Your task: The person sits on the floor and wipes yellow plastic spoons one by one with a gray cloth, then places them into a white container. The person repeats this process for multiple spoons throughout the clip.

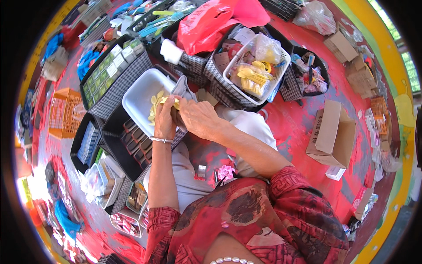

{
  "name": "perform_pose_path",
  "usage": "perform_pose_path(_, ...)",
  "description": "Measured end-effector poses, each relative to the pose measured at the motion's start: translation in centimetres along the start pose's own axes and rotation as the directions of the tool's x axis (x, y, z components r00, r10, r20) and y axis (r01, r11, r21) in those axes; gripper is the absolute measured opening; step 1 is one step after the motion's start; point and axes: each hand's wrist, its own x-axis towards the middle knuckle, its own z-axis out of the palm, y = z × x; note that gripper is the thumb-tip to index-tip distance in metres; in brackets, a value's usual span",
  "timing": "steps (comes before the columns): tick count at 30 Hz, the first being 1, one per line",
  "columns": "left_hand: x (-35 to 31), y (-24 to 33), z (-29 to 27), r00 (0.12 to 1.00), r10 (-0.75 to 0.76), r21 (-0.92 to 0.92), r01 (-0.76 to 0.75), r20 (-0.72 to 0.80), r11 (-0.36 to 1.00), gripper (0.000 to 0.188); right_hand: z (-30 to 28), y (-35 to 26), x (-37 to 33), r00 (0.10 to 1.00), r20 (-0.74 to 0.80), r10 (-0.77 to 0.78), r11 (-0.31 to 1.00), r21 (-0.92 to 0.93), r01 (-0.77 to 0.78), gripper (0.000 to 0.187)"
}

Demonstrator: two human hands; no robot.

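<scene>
In front of me, a white plastic basin (134,97) rests tilted among the boxes, with several small yellow plastic spoons (154,104) in it. My left hand (165,118) is over the basin's near right side, its fingers closed around yellow spoons whose ends show by the fingertips. Beside it, my right hand (198,118) has its fingers bent and pressed together against the left hand's fingers. What it pinches is hidden. A grey cloth (183,89) hangs over the basin's right edge, just beyond both hands.
A white basket (285,66) with yellow plastic cutlery stands right of the basin, on a checked box. Left are a checked box of small green packs (99,79) and a black box of dark packets (137,145). An open cardboard carton (325,136) lies on the red floor.
</scene>
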Motion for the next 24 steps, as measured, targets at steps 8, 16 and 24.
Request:
perform_pose_path(8, 1.2, 0.0, 0.9, 0.997, -0.04, -0.083, 0.046, 0.073, 0.996, 0.053, -4.1, 7.0, -0.6, 0.995, -0.096, 0.017, 0.999, 0.041, -0.013, 0.02)
perform_pose_path(16, 1.6, -0.7, -1.1, 0.996, -0.052, 0.026, 0.054, -0.076, 0.998, 0.038, -8.9, 22.7, -6.8, 0.799, -0.422, 0.429, 0.882, 0.006, -0.47, 0.019)
perform_pose_path(24, 1.7, -1.1, -1.3, 0.974, -0.095, -0.052, 0.086, -0.206, 0.995, 0.023, -7.3, 27.4, -7.1, 0.802, -0.409, 0.436, 0.872, -0.029, -0.489, 0.019)
